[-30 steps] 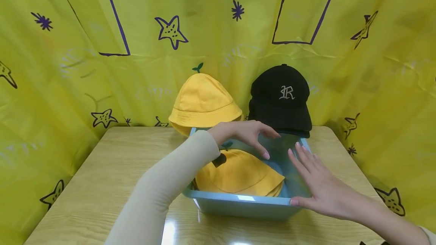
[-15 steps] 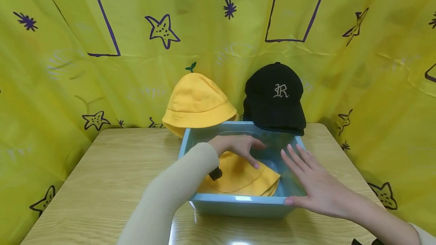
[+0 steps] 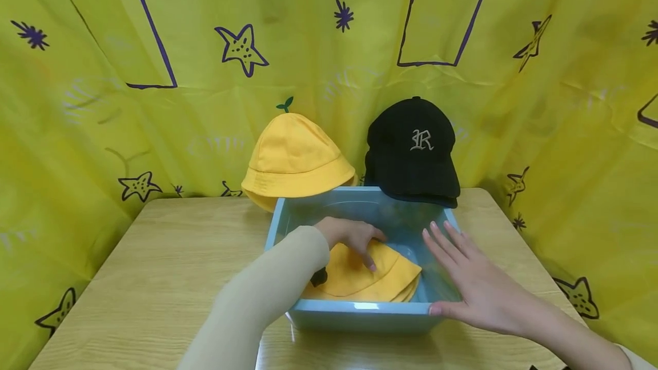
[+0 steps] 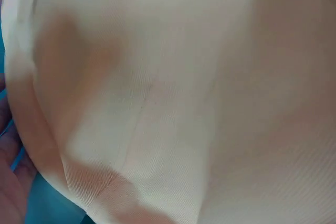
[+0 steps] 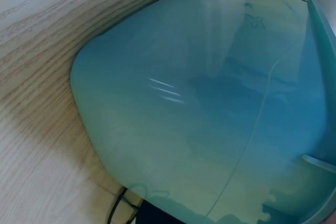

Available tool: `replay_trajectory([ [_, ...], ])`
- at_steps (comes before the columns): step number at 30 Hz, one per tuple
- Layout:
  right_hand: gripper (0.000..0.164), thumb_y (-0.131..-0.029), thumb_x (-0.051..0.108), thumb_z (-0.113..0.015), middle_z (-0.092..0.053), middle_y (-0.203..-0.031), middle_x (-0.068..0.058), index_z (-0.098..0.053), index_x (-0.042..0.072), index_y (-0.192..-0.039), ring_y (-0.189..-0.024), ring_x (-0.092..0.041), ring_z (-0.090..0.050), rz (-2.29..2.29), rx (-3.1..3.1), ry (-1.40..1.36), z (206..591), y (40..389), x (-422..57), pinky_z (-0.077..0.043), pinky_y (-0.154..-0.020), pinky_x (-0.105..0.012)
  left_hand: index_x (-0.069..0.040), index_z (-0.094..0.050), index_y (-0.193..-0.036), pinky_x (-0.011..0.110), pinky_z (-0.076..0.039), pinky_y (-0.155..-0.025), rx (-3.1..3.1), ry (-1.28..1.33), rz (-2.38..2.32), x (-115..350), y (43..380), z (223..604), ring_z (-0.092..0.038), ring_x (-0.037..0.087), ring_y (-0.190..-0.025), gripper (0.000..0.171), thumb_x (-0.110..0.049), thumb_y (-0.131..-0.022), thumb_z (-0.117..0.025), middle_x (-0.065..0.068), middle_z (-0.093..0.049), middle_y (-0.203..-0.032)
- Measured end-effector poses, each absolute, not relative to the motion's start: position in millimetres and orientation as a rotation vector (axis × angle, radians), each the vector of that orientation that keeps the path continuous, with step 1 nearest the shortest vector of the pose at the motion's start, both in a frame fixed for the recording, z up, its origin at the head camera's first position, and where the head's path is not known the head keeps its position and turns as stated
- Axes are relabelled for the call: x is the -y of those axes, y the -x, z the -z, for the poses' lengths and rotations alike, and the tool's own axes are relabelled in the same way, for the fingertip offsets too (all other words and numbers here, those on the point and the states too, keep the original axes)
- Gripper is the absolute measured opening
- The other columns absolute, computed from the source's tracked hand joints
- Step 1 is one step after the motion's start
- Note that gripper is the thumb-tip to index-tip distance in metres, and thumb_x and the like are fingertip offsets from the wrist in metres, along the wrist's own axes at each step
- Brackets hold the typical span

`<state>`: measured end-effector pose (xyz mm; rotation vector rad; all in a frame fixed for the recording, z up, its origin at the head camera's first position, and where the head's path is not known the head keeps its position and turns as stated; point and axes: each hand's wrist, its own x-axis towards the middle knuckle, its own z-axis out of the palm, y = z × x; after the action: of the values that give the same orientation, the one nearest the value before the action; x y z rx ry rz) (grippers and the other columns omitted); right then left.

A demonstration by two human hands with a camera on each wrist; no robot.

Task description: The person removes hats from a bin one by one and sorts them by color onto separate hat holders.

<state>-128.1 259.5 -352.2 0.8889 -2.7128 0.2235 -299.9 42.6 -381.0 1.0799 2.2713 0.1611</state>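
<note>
In the head view, my left hand [image 3: 356, 237] reaches down into a light blue plastic box [image 3: 329, 307], over a yellow bucket hat [image 3: 393, 267] lying inside. The thumb lies against the hat's crown, apart from the bent index finger. Pale hat fabric [image 4: 157, 98] fills the left wrist view, and several spread fingers [image 4: 8, 150] show at its left edge. My right hand [image 3: 483, 287] is at the box's front right corner, fingers straight along the right side and thumb at the front rim. The right wrist view shows the box's outer wall [image 5: 184, 87].
Behind the box stand another yellow bucket hat [image 3: 298, 156] with a green sprout on top, at left, and a black baseball cap [image 3: 413, 156], at right. The wooden table [image 3: 169, 278] meets a yellow patterned curtain [image 3: 308, 33] at the back and sides.
My left hand has come down and slightly left, from above the box onto the hat inside. The right hand stays at the box's corner. The head view has shifted slightly right.
</note>
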Motion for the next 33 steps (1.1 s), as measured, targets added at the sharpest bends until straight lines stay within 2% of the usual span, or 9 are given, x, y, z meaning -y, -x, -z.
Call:
replay_trajectory([
  [4,0.103,-0.077,0.060,-0.065,-0.016,-0.157,-0.011,-0.014,0.012,-0.153,-0.145,-0.032,-0.005,-0.255,2.724,-0.874,353.1,125.2,-262.1,0.012,-0.110,-0.015,-0.014,-0.051,-0.135,0.029,-0.038,-0.104,-2.286,-1.147,-0.134,-46.8,298.5,381.0,-0.048,0.015,-0.114,0.066,-0.038,-0.079,-0.075,0.001,-0.054,-0.133],
  [10,0.104,-0.077,0.059,-0.066,-0.015,-0.158,-0.008,-0.012,0.015,-0.153,-0.146,-0.032,-0.003,-0.271,2.735,-0.852,351.9,125.2,-263.5,0.013,-0.109,-0.014,-0.015,-0.061,-0.119,0.024,-0.047,-0.088,-2.337,-1.153,-0.159,-51.4,301.6,378.2,-0.054,0.012,-0.093,0.043,-0.032,-0.082,-0.074,-0.003,-0.062,-0.109],
  [15,0.104,-0.076,0.059,-0.066,-0.015,-0.158,-0.008,-0.013,0.014,-0.153,-0.146,-0.031,-0.004,-0.249,2.727,-0.852,351.0,125.7,-263.9,0.013,-0.110,-0.015,-0.015,-0.063,-0.112,0.023,-0.048,-0.082,-2.338,-1.133,-0.174,-51.6,301.9,372.8,-0.054,0.012,-0.088,0.031,-0.029,-0.085,-0.070,-0.004,-0.062,-0.101],
  [21,0.105,-0.075,0.062,-0.066,-0.015,-0.158,-0.007,-0.013,0.014,-0.153,-0.145,-0.030,-0.008,-0.225,2.714,-0.857,351.7,125.5,-260.9,0.012,-0.110,-0.014,-0.014,-0.063,-0.095,0.021,-0.046,-0.074,-2.293,-1.131,-0.229,-47.1,300.4,362.4,-0.054,0.013,-0.082,0.013,-0.021,-0.086,-0.069,-0.003,-0.060,-0.086],
  [26,0.104,-0.077,0.061,-0.064,-0.014,-0.158,-0.011,-0.012,0.012,-0.153,-0.145,-0.029,-0.007,-0.230,2.708,-0.865,353.2,126.0,-259.5,0.011,-0.111,-0.015,-0.014,-0.062,-0.090,0.020,-0.044,-0.071,-2.243,-1.197,-0.253,-45.1,303.1,350.2,-0.053,0.011,-0.080,0.011,-0.020,-0.086,-0.070,-0.003,-0.058,-0.082],
  [33,0.105,-0.078,0.062,-0.062,-0.021,-0.154,-0.020,-0.016,0.003,-0.151,-0.146,-0.028,-0.006,-0.238,2.698,-0.867,352.9,127.5,-260.0,0.011,-0.112,-0.017,-0.011,-0.059,-0.082,0.018,-0.038,-0.065,-2.232,-1.312,-0.285,-42.7,304.3,317.3,-0.048,0.011,-0.073,0.015,-0.016,-0.083,-0.073,-0.003,-0.050,-0.075],
])
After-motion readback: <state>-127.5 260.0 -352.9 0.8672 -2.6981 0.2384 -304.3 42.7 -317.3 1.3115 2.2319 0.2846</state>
